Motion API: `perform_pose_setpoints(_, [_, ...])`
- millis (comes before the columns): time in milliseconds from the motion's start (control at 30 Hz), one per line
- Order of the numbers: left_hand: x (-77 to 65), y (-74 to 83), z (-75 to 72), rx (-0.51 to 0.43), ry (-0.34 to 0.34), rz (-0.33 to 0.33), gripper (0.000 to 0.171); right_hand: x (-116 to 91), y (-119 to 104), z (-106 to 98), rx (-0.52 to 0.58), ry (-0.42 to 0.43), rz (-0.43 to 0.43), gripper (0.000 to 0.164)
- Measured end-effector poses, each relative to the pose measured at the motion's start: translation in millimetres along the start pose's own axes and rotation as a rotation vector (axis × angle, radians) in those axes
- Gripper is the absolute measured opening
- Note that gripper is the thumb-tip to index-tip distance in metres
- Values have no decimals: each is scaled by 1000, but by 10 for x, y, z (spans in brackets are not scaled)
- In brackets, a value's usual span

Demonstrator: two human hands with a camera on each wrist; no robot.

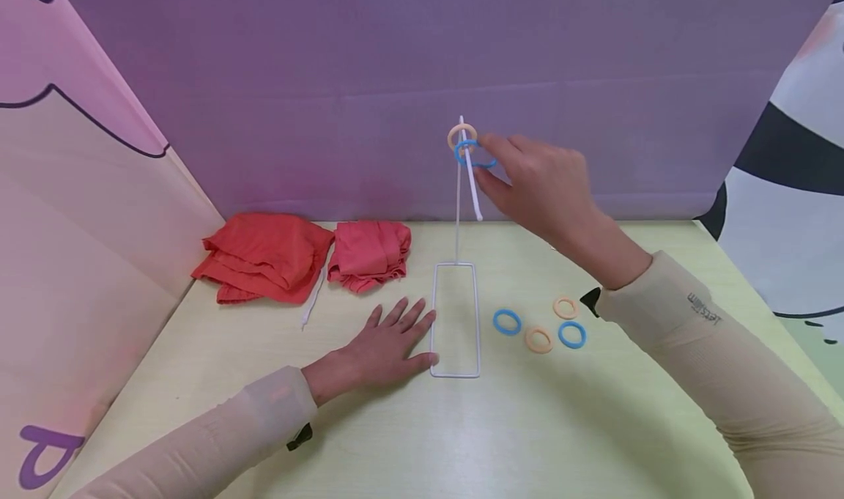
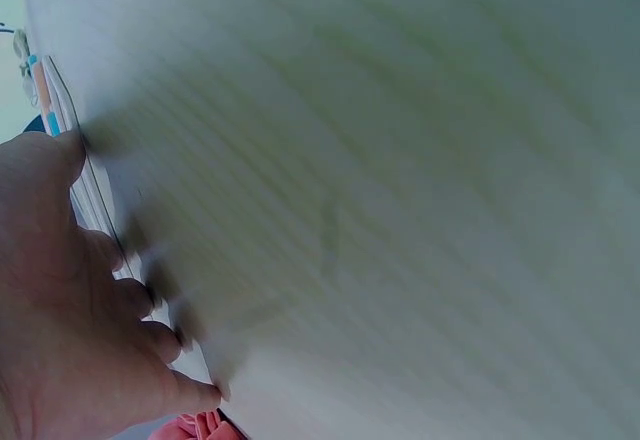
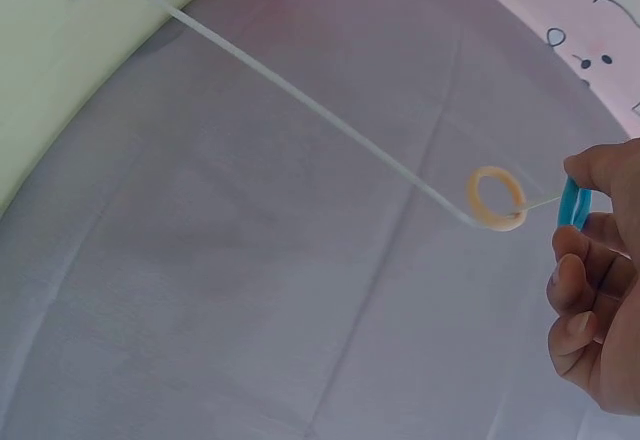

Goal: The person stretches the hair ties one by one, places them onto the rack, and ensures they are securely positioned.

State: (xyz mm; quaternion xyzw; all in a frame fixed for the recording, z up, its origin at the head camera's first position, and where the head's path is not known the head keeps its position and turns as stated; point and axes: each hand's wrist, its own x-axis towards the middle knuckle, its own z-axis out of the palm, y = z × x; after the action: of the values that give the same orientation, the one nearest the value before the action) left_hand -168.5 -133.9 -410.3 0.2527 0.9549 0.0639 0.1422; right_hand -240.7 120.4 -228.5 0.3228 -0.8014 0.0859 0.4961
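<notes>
Right grip (image 1: 547, 184) pinches a blue, plastic-looking ring (image 3: 570, 205), high, toward the surface's (image 1: 395, 426) far edge. Ring appears to encircle the white, metal-looking rod (image 1: 472, 190), long axis toward the near edge; peach, plastic-looking ring (image 3: 475, 195) hangs deeper. Left hand (image 1: 389, 345), farther off, spread at the white wire base (image 1: 478, 323).

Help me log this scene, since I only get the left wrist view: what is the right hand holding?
Observer: The right hand pinches a blue ring.
Operator: What is right next to it?
Observer: A peach ring, hanging on the white stand's top rod.
Operator: And how many are lying loose on the table?
Observer: Four, to the right of the stand's base: two blue ones and two peach ones.
</notes>
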Motion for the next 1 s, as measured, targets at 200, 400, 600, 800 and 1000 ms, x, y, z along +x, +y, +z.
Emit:
perform_pose_setpoints(200, [-3, 1, 7, -7, -6, 0, 79, 36, 54, 125, 8, -10, 52, 18])
perform_pose_setpoints(400, [-21, 12, -4, -16, -7, 7, 79, 43, 86, 193, 8, -60, 83, 22])
perform_pose_setpoints(600, [-42, 17, -9, -9, 1, 10, 79, 54, 97, 236, 11, -62, 106, 23])
perform_pose_setpoints(800, [-52, 19, -17, -8, 5, 10, 78, 78, 107, 282, 11, -54, 105, 20])
perform_pose_setpoints(1000, [-49, 19, -28, -7, -1, 9, 78, 104, 85, 284, 12, -58, 108, 20])
